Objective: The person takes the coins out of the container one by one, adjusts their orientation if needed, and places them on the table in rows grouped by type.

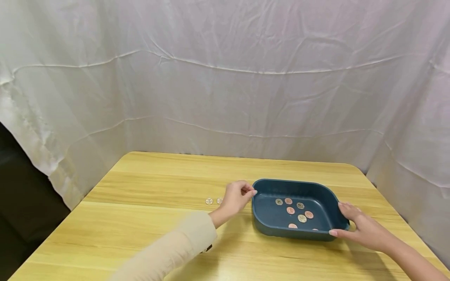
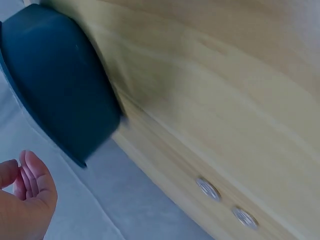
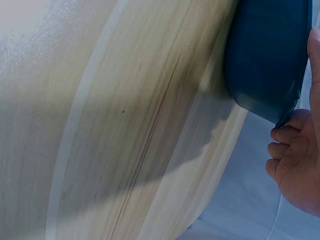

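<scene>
White drapes back a wooden table (image 1: 140,234). Right hand (image 1: 358,228) grips the blue tray (image 1: 267,228) holding coins (image 1: 295,212). Left hand (image 1: 236,197), fingers curled, pinch unclear, hovers beside the rim near two loose coins (image 1: 214,201); advisable to steady the tray.

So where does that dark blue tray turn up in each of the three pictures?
Head view: blue tray sits right of centre on the table, coins inside.
Left wrist view: blue tray fills the upper left, seen from outside.
Right wrist view: blue tray is at the upper right.
Shared landmark: the wooden table.
</scene>
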Available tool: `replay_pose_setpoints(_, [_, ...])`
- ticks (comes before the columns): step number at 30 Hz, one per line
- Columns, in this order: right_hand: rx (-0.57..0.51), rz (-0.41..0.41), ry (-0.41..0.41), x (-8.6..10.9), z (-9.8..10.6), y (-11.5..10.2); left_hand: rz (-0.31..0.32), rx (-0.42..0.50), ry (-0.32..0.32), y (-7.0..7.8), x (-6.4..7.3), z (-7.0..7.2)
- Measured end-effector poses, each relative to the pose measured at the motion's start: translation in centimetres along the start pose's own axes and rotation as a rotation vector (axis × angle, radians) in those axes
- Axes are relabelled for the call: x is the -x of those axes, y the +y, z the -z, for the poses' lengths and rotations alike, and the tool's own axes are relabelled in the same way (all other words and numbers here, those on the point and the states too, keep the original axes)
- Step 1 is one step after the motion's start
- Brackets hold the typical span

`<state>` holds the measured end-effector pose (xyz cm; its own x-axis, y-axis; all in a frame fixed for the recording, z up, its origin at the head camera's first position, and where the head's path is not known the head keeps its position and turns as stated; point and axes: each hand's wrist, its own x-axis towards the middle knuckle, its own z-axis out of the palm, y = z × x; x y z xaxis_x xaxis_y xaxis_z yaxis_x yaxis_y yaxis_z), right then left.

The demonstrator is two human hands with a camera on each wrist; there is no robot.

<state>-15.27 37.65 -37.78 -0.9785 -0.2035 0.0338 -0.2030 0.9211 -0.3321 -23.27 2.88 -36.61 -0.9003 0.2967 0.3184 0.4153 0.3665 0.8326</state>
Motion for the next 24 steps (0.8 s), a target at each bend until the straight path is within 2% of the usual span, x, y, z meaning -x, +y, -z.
replay_pose_setpoints(4, [-0.004, -0.001, -0.002, 0.0, 0.0, 0.0, -0.004, 0.013, -0.040, 0.7, 0.0, -1.6])
replay_pose_setpoints(11, [-0.011, 0.000, 0.001, 0.0, 0.0, 0.0, -0.022, -0.023, -0.104, 1.4, -0.2, -4.7])
replay_pose_setpoints(17, [-0.004, -0.010, -0.001, 0.1, -0.1, -0.1, -0.004, -0.026, -0.151, 2.0, -0.4, -7.2])
replay_pose_setpoints(24, [-0.013, -0.002, 0.005, 0.1, -0.1, 0.0, 0.048, -0.044, -0.225, 2.7, -0.6, -9.9])
